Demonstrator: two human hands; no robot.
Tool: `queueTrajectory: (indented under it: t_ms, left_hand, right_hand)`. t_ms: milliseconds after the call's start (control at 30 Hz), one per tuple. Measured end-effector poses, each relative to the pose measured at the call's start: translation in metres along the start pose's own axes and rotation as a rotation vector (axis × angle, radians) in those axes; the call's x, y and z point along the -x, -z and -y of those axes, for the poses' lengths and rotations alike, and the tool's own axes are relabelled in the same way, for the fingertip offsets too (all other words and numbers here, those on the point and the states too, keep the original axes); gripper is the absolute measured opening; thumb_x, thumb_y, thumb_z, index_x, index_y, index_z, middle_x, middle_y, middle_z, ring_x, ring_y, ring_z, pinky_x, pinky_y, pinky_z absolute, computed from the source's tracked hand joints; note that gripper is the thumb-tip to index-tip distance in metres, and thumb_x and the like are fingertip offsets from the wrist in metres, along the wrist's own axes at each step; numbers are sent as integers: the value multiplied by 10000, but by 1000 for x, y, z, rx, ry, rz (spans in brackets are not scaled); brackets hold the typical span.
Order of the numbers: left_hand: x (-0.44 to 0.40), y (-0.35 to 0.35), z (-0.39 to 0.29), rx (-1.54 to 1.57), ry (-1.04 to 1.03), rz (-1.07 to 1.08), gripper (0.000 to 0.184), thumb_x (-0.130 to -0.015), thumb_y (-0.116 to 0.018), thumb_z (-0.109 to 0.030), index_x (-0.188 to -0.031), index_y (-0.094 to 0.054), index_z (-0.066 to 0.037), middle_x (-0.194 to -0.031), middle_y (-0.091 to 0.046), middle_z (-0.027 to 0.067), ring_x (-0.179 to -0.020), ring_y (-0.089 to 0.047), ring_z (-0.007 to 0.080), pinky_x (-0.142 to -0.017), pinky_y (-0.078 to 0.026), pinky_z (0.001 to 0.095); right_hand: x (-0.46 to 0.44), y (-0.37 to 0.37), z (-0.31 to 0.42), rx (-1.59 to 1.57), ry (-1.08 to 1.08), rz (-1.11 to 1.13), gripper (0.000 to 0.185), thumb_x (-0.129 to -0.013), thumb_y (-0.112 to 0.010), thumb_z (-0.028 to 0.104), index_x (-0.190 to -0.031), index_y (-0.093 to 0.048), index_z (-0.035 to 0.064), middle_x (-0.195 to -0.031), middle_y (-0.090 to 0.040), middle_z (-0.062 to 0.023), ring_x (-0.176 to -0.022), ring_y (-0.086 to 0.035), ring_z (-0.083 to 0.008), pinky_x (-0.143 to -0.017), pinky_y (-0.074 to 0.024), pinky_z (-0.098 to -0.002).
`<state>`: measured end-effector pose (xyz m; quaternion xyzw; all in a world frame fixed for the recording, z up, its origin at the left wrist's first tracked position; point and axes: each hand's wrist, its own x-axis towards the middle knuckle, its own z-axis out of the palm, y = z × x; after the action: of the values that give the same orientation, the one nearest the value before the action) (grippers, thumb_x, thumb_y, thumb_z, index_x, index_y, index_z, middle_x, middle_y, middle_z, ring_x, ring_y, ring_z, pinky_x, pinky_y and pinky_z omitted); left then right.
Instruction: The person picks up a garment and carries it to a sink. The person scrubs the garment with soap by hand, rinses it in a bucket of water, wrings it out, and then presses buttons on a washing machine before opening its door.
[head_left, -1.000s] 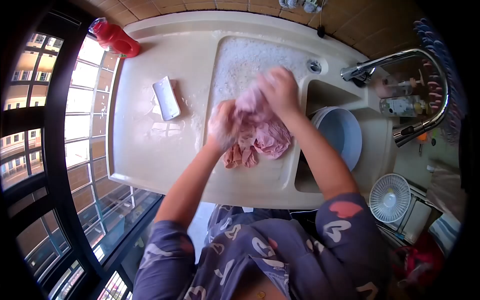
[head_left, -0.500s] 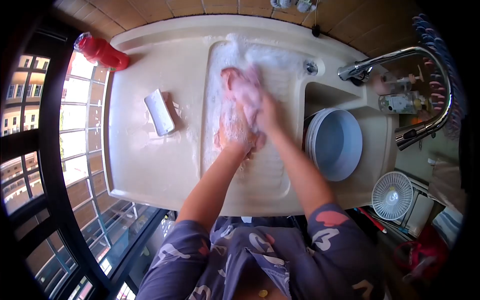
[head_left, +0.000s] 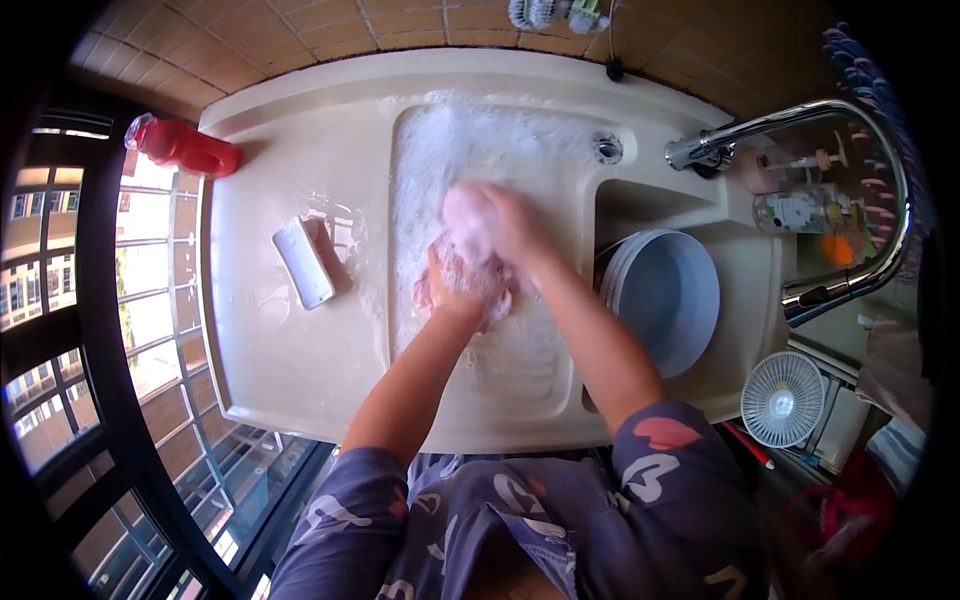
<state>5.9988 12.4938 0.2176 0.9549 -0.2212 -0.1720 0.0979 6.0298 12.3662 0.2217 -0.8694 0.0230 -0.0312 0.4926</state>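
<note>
A wet pink cloth, covered in suds, is bunched up over the ribbed washboard basin. My right hand is closed on its upper part and slightly smeared by motion. Just below, my left hand grips the lower bunch, its fingers partly hidden by foam. Folds of the cloth hang out beneath both hands onto the ribs. White foam lies thick along the basin's upper and left sides.
On the left ledge are a white soap dish and a red bottle. White basins stand stacked in the right sink, below the chrome faucet. A small white fan is at lower right.
My right hand has drawn back toward me with the cloth, closer to my left hand. My left hand has turned and its fingers now curl round the sudsy bunch. The view has shifted slightly.
</note>
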Motion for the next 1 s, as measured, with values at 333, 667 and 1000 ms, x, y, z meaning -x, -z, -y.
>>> queueTrajectory:
  t_ms: [333, 667, 1000]
  left_hand:
    - [-30, 39, -12, 12, 74, 256, 658, -854, -525, -470, -1442, -415, -197, -1415, -473, 80, -1289, -427, 262, -1064, -318, 491]
    - [-7, -10, 0, -252, -53, -39, 698, -907, -434, -508, -1496, -313, -154, -1531, -349, 105, -1410, -318, 275, -1103, -280, 475]
    - [-5, 6, 4, 88, -71, -15, 582, -866, -516, -477, -1348, -510, -150, -1368, -516, 67, -1264, -454, 274, -1018, -330, 456]
  right_hand:
    - [-38, -8, -43, 531, -17, -110, 290, -834, -639, 399, -1046, -679, 205, -948, -695, -168, -862, -642, -393, -766, -501, -511]
    - [39, 3, 21, 265, 228, -253, 154, -863, -678, 313, -857, -705, 162, -840, -689, -112, -774, -669, -283, -767, -536, -421]
    - [45, 12, 28, -64, 173, -201, 291, -811, -726, 333, -979, -711, 96, -996, -712, -142, -894, -683, -337, -835, -527, -433]
